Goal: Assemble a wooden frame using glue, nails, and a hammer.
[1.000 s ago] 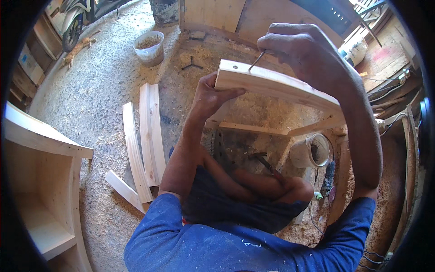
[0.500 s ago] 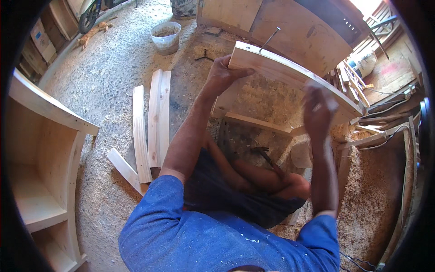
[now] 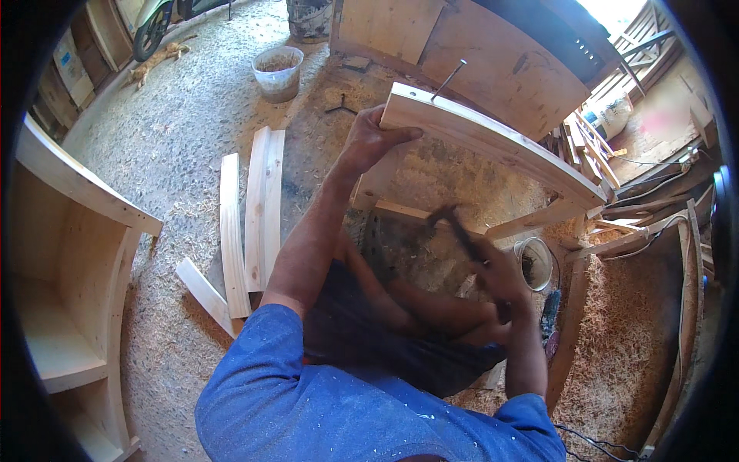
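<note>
Nearest, over the folded legs in dark shorts [image 3: 408,331], the right hand [image 3: 499,276] is curled around the handle of a dark hammer [image 3: 459,233]; motion blur hides the exact finger placement. The hammer's head points forward and left, below the board and apart from it.

Farther out, the left hand [image 3: 369,145] clamps the left end of a long, pale wooden board [image 3: 493,131] — thumb along the near face, the other fingers mostly hidden behind the end. The board is held up in front of the knees, narrow edge upward. A thin metal nail [image 3: 450,78] stands tilted in that edge, just right of the left hand, untouched by either hand.

To the left, pale wooden strips [image 3: 233,231] lie on the shaving-strewn floor. Beyond them stands a round, translucent plastic tub [image 3: 279,83] — and farther off, an orange cat [image 3: 158,63] lies stretched out.
</note>
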Action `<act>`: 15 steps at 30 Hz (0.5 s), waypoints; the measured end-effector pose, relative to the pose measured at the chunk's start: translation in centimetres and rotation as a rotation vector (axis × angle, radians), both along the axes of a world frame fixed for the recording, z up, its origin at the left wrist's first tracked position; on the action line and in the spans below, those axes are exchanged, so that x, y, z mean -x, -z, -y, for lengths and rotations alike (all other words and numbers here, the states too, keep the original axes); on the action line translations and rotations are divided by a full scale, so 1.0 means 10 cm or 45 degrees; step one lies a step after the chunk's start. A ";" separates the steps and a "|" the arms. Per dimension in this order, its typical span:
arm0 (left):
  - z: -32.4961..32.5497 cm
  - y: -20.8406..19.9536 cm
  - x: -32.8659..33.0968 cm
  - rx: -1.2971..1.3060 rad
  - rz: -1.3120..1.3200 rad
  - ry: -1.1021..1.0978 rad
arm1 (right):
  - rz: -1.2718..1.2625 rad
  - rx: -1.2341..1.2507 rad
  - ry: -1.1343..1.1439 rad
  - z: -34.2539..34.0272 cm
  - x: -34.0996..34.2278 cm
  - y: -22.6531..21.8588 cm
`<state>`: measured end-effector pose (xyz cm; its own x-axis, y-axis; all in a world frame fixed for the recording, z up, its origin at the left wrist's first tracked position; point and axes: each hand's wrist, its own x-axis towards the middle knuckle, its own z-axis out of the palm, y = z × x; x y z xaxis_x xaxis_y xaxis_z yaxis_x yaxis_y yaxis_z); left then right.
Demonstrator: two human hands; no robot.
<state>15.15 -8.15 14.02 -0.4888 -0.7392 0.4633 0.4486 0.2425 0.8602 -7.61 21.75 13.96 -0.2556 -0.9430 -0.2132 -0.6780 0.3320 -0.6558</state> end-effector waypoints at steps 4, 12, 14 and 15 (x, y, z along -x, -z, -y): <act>0.00 0.02 0.04 -0.057 -0.033 0.053 | -0.234 0.812 0.066 0.10 -0.19 -1.47; -0.01 0.03 0.02 -0.056 -0.050 0.043 | -0.857 0.438 0.222 0.92 -0.50 -2.35; -0.04 0.08 0.01 -0.054 -0.044 0.042 | -0.736 0.625 -0.336 0.89 -0.53 -2.18; -0.03 0.10 -0.01 -0.050 -0.035 0.037 | -0.571 0.624 -0.311 0.89 -0.50 -2.17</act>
